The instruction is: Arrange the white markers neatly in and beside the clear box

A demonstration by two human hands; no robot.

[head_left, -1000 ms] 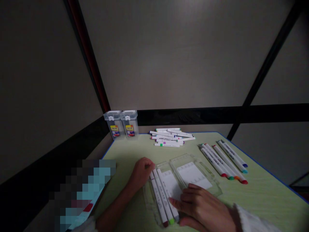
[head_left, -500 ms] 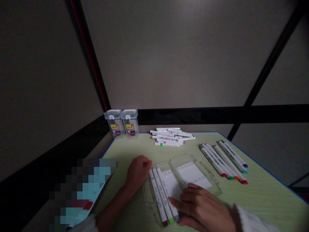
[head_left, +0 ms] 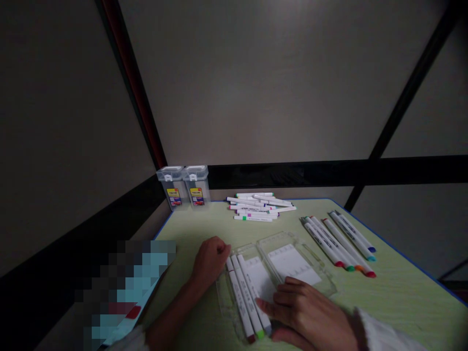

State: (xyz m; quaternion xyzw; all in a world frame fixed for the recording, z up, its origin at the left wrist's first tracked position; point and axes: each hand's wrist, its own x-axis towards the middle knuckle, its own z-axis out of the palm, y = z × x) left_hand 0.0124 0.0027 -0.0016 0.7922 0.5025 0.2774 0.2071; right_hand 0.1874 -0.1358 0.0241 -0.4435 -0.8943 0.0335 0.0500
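Observation:
A clear plastic case (head_left: 297, 240) lies opened flat on the table, with white paper inserts in both halves. Three white markers (head_left: 245, 292) lie side by side in its left half, their near ends dark red, green and greyish. Beside the upper left edge of the case, my left hand (head_left: 210, 261) is closed with curled fingers; anything inside it is hidden. My right hand (head_left: 305, 312) is over the near part of the case. Its index fingertip touches the rightmost of the three markers, and the thumb is apart below, near that marker's end.
A pile of white markers (head_left: 256, 207) lies at the table's back. Several more markers (head_left: 340, 243) with coloured ends are lined up on the right. Two lidded clear containers (head_left: 196, 187) stand at the back left corner. A pixelated object (head_left: 135, 287) is at left.

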